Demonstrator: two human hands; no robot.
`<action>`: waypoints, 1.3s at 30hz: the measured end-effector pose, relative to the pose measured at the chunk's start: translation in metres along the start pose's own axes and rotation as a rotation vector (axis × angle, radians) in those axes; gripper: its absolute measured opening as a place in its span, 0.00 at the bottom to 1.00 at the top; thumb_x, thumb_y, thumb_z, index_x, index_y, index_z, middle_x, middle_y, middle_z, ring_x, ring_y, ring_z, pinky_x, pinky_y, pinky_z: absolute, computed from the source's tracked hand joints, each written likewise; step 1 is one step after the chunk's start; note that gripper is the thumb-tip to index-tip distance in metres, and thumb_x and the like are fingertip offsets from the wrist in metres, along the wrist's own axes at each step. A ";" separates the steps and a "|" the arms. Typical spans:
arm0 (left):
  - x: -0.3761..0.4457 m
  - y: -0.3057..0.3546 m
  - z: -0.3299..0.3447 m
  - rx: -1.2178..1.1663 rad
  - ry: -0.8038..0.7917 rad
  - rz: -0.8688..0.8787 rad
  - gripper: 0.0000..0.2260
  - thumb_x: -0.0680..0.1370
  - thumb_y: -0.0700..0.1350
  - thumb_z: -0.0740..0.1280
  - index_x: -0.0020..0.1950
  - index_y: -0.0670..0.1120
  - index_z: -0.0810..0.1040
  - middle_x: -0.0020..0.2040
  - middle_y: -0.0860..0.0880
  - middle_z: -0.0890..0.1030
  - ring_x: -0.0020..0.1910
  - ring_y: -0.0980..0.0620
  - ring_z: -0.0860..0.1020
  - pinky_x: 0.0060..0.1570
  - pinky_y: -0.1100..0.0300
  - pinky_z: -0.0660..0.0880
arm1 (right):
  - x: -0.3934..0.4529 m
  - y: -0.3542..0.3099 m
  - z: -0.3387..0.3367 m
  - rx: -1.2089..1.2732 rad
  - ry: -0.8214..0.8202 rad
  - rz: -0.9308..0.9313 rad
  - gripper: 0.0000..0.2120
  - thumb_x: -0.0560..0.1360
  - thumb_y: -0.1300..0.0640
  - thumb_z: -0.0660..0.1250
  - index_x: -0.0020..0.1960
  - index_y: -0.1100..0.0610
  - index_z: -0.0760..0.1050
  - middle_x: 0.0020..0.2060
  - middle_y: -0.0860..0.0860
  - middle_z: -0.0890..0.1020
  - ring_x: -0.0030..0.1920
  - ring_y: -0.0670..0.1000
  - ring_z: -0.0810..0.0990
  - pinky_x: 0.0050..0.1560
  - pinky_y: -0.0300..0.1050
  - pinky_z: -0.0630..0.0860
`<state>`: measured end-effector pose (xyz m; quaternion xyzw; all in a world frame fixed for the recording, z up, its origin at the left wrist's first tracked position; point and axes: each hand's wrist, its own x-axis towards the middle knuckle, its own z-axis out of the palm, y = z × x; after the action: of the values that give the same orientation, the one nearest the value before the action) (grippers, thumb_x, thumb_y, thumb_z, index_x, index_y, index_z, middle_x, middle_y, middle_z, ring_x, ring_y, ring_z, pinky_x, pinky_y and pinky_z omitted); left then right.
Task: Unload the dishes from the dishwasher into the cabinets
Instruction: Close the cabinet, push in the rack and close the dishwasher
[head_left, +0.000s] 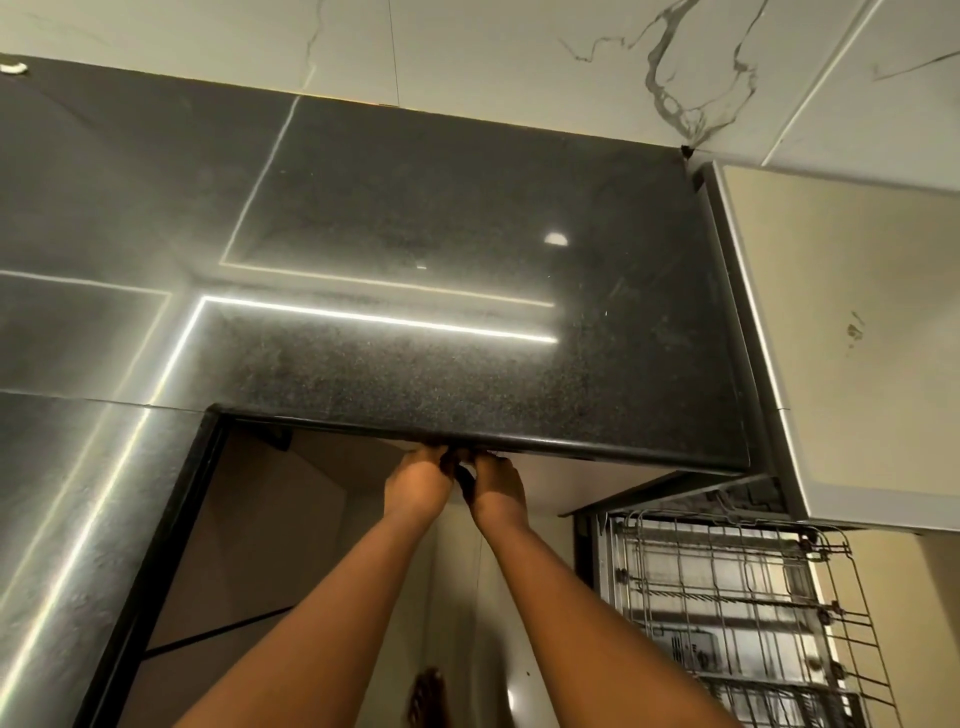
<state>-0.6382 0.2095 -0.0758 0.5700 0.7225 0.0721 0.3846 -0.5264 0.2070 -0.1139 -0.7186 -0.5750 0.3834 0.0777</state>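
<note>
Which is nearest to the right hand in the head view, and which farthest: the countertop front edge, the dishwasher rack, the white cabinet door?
From the right hand:
1. Countertop front edge, directly above the hand.
2. Dishwasher rack, lower right.
3. White cabinet door, far right, upper.

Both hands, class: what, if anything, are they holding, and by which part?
Cannot be told. The left hand and right hand reach under the black countertop edge; something small and dark shows between them, unidentifiable.

A dark speckled countertop (467, 270) mirrors bright light strips below white marble-veined wall tiles (519, 52).
</note>
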 end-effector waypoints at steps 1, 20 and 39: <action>-0.001 0.001 0.000 -0.009 0.017 0.000 0.14 0.83 0.50 0.57 0.65 0.51 0.76 0.60 0.42 0.78 0.58 0.41 0.77 0.49 0.54 0.72 | -0.002 0.002 -0.002 -0.007 0.000 -0.022 0.17 0.81 0.47 0.61 0.66 0.52 0.75 0.60 0.56 0.81 0.59 0.59 0.79 0.57 0.51 0.76; -0.182 0.007 0.117 0.148 -0.051 0.032 0.23 0.79 0.56 0.63 0.71 0.48 0.69 0.67 0.45 0.73 0.67 0.45 0.72 0.61 0.47 0.74 | -0.185 0.132 -0.045 -0.128 0.029 -0.112 0.24 0.80 0.49 0.65 0.74 0.53 0.67 0.65 0.56 0.78 0.65 0.57 0.76 0.62 0.53 0.74; -0.401 0.097 0.193 0.500 -0.001 0.509 0.22 0.80 0.53 0.63 0.71 0.48 0.67 0.70 0.46 0.69 0.70 0.46 0.68 0.64 0.48 0.69 | -0.435 0.280 -0.131 -0.278 0.280 -0.074 0.22 0.80 0.52 0.63 0.73 0.53 0.67 0.67 0.54 0.76 0.66 0.55 0.74 0.64 0.51 0.73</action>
<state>-0.4192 -0.1748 0.0330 0.8083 0.5523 -0.0135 0.2033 -0.2475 -0.2266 0.0232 -0.7471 -0.6320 0.1933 0.0709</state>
